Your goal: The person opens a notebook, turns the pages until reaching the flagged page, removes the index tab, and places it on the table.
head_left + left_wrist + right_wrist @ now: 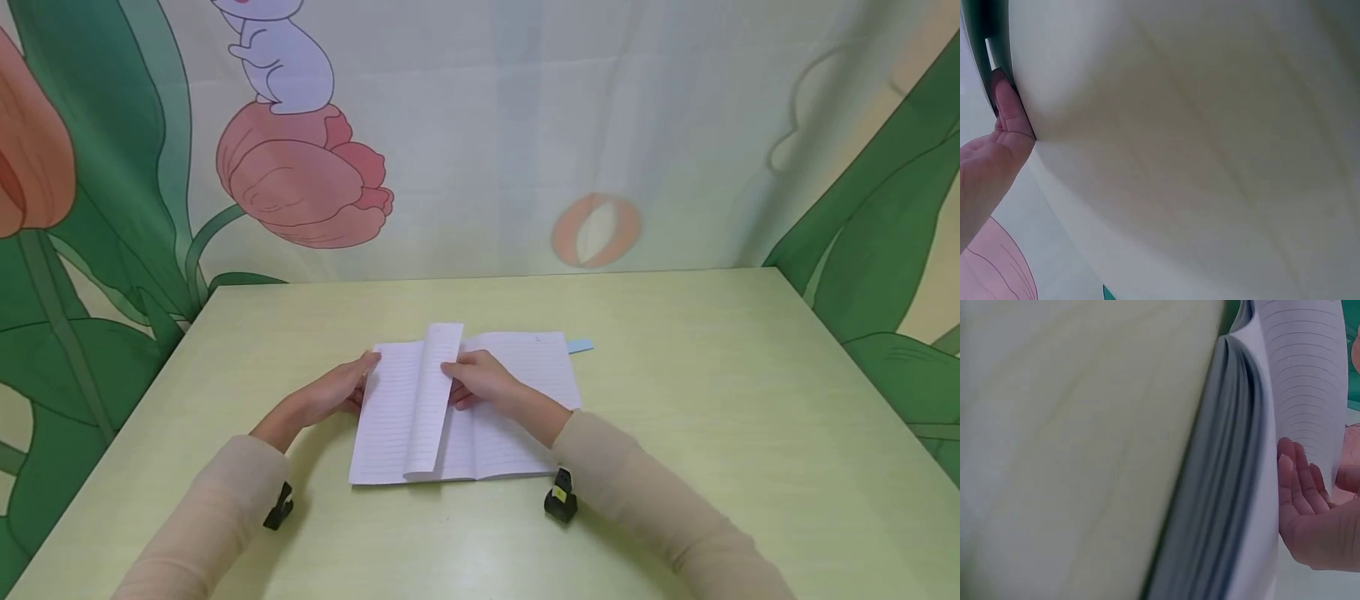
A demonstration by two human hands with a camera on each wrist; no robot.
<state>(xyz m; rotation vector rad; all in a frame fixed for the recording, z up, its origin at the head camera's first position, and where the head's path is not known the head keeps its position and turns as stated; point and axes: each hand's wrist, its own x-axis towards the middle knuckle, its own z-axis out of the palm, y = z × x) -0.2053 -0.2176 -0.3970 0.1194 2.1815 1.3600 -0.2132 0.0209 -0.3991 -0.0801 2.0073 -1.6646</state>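
At the far left, an orange flower [33, 158] is printed on the curtain [465, 150] behind the surface [712, 400]. A pale left sleeve [217, 508] reaches in from the near left, with a black device [279, 507] at its cuff. Farther back, the curtain shows a pink flower [300, 183] with a white animal [288, 67] sitting on it. Of the 2 hands, the left hand [333, 392] grips the left edge of an open notebook [525, 367], its thumb on top by the far corner. The notebook lies on the middle of the surface, its pages ruled with lines. Over its left half a lifted page [427, 417] stands up and curls over. The right hand [486, 379] pinches the right edge of that page, thumb in front and fingers behind. Next comes a black device at the right cuff, on the near side, then a blue tab [581, 346] sticking out at the far right of the notebook. The right sleeve [660, 500] comes from the near right, and green leaves [870, 242] are printed beyond.
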